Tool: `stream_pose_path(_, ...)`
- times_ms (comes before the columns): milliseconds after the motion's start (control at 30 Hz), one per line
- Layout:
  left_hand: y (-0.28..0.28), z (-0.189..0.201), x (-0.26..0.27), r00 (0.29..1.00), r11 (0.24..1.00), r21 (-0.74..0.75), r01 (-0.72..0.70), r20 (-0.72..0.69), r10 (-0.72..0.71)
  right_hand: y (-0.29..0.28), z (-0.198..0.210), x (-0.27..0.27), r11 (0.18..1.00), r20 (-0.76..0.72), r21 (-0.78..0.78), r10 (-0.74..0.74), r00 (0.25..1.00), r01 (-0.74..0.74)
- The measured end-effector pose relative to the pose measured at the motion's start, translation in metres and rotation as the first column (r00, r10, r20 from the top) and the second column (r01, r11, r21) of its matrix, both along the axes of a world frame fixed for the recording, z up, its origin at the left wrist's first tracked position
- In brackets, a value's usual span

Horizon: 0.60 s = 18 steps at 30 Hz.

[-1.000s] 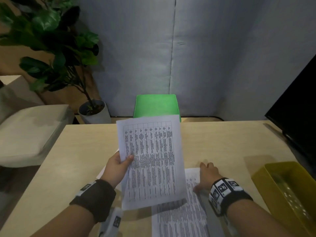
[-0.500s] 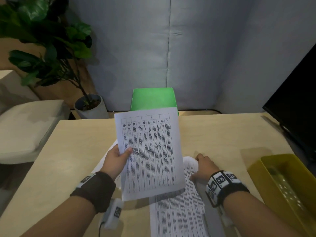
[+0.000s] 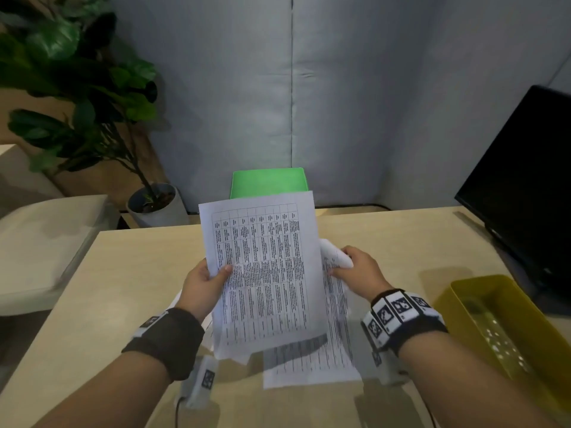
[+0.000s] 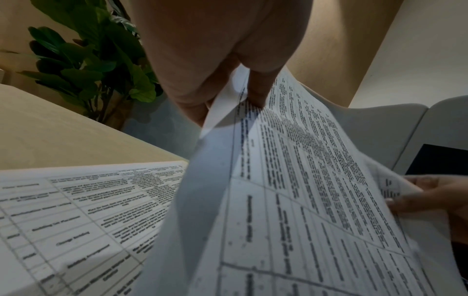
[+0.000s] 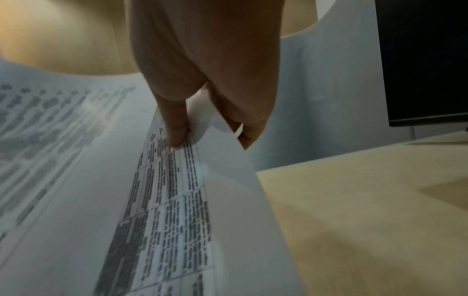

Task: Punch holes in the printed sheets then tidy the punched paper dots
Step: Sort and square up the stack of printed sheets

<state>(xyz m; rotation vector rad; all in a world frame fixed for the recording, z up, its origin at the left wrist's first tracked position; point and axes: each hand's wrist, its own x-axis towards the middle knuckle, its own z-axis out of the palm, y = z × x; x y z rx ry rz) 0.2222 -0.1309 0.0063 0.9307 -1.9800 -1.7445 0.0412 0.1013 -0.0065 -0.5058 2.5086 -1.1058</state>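
Observation:
My left hand (image 3: 213, 273) pinches the left edge of a printed sheet (image 3: 265, 273) covered in a table of text, held upright above the table. In the left wrist view the thumb (image 4: 255, 94) presses on that printed sheet (image 4: 316, 190). My right hand (image 3: 349, 267) grips the curled top edge of a second printed sheet (image 3: 318, 362), lifting it off the table behind the first. The right wrist view shows thumb and fingers (image 5: 177, 128) pinching this second sheet (image 5: 172, 210). Another printed sheet (image 4: 70, 210) lies flat on the table below my left hand.
A yellow tray (image 3: 543, 362) holding small white paper dots (image 3: 500, 344) stands at the table's right edge. A dark monitor (image 3: 525, 193) stands at the back right. A green chair back (image 3: 268, 182) and a potted plant (image 3: 92, 97) are behind the wooden table (image 3: 123, 273).
My right hand went from resting flat on the second sheet to gripping its top edge and lifting it, the paper curling upward. The left hand kept holding its sheet upright.

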Motion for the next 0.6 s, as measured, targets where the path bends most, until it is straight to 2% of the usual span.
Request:
stream_pose_path(133,-0.003,0.011,-0.001,0.999,0.999,-0.029,-0.043,-0.021,0.042,0.0,0.033,-0.01,0.986,-0.021,-0.159,-0.05,0.999,0.046)
stream_pose_path(267,-0.011,0.022,0.0,0.985,0.982,-0.089,-0.169,-0.035,0.166,0.001,0.07,-0.011,0.934,0.051,-0.345,-0.077,0.996,0.09)
stream_pose_path(400,-0.015,0.041,0.0,0.966,0.95,-0.177,-0.258,-0.065,0.251,-0.001,0.099,-0.006,0.86,0.164,-0.5,-0.022,0.986,0.102)
stream_pose_path(600,-0.022,0.061,0.001,0.931,0.9,-0.241,-0.363,-0.056,0.361,-0.005,0.134,-0.001,0.794,0.146,-0.608,0.12,0.982,-0.007)
